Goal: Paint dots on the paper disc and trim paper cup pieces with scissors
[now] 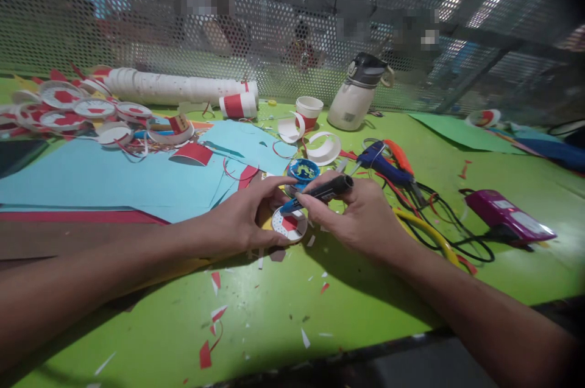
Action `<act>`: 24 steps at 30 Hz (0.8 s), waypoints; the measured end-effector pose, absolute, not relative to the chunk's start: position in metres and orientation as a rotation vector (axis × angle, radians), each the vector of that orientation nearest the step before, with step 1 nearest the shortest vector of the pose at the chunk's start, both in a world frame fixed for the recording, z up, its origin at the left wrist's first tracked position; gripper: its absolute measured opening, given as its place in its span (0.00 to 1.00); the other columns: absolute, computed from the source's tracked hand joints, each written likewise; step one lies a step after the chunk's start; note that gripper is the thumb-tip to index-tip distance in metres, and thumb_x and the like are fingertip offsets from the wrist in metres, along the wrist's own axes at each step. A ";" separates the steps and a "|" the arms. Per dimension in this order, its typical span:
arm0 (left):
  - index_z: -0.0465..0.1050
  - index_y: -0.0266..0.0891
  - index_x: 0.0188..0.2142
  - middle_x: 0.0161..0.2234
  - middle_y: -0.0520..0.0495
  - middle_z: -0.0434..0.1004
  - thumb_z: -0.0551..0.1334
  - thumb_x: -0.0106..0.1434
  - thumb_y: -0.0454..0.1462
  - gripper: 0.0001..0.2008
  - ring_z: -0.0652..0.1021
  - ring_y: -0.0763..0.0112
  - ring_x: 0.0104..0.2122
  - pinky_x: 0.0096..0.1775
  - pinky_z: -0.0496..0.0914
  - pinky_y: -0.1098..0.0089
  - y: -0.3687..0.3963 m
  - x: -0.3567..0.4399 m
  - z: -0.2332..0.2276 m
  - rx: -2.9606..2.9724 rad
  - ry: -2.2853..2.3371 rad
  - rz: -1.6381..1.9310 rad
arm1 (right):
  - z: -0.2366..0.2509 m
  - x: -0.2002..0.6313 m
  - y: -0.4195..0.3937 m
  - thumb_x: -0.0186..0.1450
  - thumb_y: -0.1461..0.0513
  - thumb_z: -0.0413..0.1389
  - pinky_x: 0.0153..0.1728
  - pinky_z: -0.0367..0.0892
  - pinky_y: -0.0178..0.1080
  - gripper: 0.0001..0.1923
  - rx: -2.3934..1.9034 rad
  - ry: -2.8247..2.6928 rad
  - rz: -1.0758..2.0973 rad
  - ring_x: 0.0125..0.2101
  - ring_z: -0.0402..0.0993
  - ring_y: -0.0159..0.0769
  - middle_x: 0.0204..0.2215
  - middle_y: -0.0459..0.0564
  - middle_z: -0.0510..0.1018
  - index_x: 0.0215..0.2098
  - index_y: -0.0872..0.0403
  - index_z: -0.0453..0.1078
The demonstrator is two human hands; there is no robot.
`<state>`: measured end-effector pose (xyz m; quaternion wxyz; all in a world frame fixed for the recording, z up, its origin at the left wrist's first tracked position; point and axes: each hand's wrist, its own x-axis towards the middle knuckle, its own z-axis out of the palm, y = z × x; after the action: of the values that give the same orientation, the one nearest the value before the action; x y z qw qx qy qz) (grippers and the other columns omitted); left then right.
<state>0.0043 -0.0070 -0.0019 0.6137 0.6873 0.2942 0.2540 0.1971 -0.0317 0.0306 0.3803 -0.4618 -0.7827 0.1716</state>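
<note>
A round white paper disc (pixel 289 224) with a red centre lies on the green surface (pixel 274 315), just in front of a small blue paint cup (pixel 303 170). The right hand (pixel 361 214) has its fingers (pixel 311 202) pressed around a dark pen-like tool (pixel 320 191), its blue tip resting over the disc. The left hand (pixel 242 217) steadies the disc's edge, fingers pinched lightly together. Paper scraps litter the surface; light blue card sheets (pixel 114 175) spread to the left, beside a stack of white paper cups (pixel 173 86) lying on its side. Blue-and-orange pliers (pixel 386 162), a magenta device (pixel 507 215) and a white flask (pixel 354 102) sit to the right, before a perforated metal screen (pixel 274 22).
</note>
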 end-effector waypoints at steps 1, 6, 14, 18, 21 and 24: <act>0.54 0.40 0.60 0.29 0.54 0.75 0.68 0.57 0.33 0.34 0.78 0.72 0.23 0.23 0.69 0.74 -0.007 0.004 -0.001 1.579 0.669 0.587 | 0.030 0.197 -0.031 0.62 0.62 0.58 0.29 0.68 0.36 0.08 -1.180 -2.001 0.431 0.26 0.74 0.35 0.25 0.50 0.80 0.29 0.59 0.75; 0.55 0.40 0.59 0.28 0.55 0.74 0.68 0.58 0.33 0.33 0.77 0.73 0.23 0.22 0.69 0.77 -0.009 0.004 0.000 1.566 0.696 0.585 | 0.037 0.199 -0.034 0.61 0.63 0.59 0.27 0.69 0.36 0.05 -1.198 -1.902 0.416 0.24 0.75 0.34 0.23 0.47 0.80 0.27 0.55 0.74; 0.52 0.45 0.61 0.45 0.43 0.72 0.68 0.57 0.34 0.36 0.79 0.73 0.24 0.20 0.71 0.76 -0.009 0.005 -0.003 1.530 0.735 0.575 | 0.052 0.204 -0.037 0.61 0.65 0.60 0.26 0.72 0.37 0.10 -1.222 -1.705 0.331 0.24 0.76 0.35 0.20 0.45 0.78 0.21 0.50 0.71; 0.51 0.46 0.61 0.45 0.42 0.72 0.68 0.58 0.34 0.36 0.79 0.71 0.25 0.21 0.72 0.74 -0.009 0.003 -0.004 1.548 0.711 0.558 | 0.054 0.206 -0.033 0.61 0.65 0.60 0.22 0.69 0.36 0.08 -1.217 -1.623 0.402 0.20 0.74 0.33 0.20 0.44 0.78 0.25 0.50 0.71; 0.52 0.46 0.61 0.46 0.42 0.71 0.68 0.58 0.35 0.36 0.80 0.70 0.25 0.21 0.72 0.73 -0.009 0.003 -0.004 1.550 0.715 0.564 | 0.053 0.207 -0.031 0.62 0.64 0.59 0.19 0.67 0.34 0.09 -1.209 -1.637 0.447 0.18 0.72 0.31 0.18 0.44 0.77 0.23 0.51 0.71; 0.53 0.45 0.60 0.39 0.47 0.73 0.68 0.58 0.37 0.35 0.79 0.71 0.25 0.21 0.71 0.75 -0.010 0.004 0.000 1.540 0.712 0.566 | 0.048 0.205 -0.031 0.62 0.63 0.59 0.21 0.67 0.34 0.12 -1.192 -1.747 0.443 0.20 0.73 0.32 0.18 0.44 0.77 0.20 0.52 0.70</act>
<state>0.0040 -0.0097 0.0000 0.6260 0.6713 0.3106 0.2470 0.2047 -0.0308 0.0482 0.4710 -0.4866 -0.7132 0.1810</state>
